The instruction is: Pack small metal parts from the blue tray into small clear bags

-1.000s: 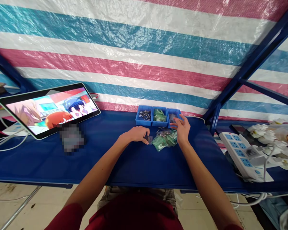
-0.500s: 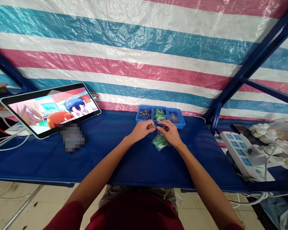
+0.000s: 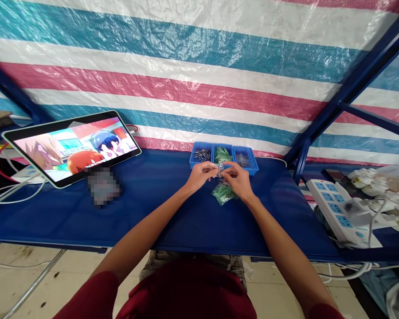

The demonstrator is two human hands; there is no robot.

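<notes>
Just in front of the row of blue bins (image 3: pixel 252 170), the left hand (image 3: pixel 199 175) and right hand (image 3: pixel 239 179) pinch a small clear bag (image 3: pixel 221 167), each grip nearly closed. Green packets (image 3: pixel 223 194) lie nearer the person than the bins on the bench (image 3: pixel 199 221). Left of the bins, a tablet (image 3: pixel 76 150) shows a subtitle too small to read; to their right, print on the power strip (image 3: pixel 335 208) is blurred.

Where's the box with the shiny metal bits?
In the head view, the box of metal bits is leftmost in the row of three, at the far side of the blue table, just beyond the left hand.
</notes>
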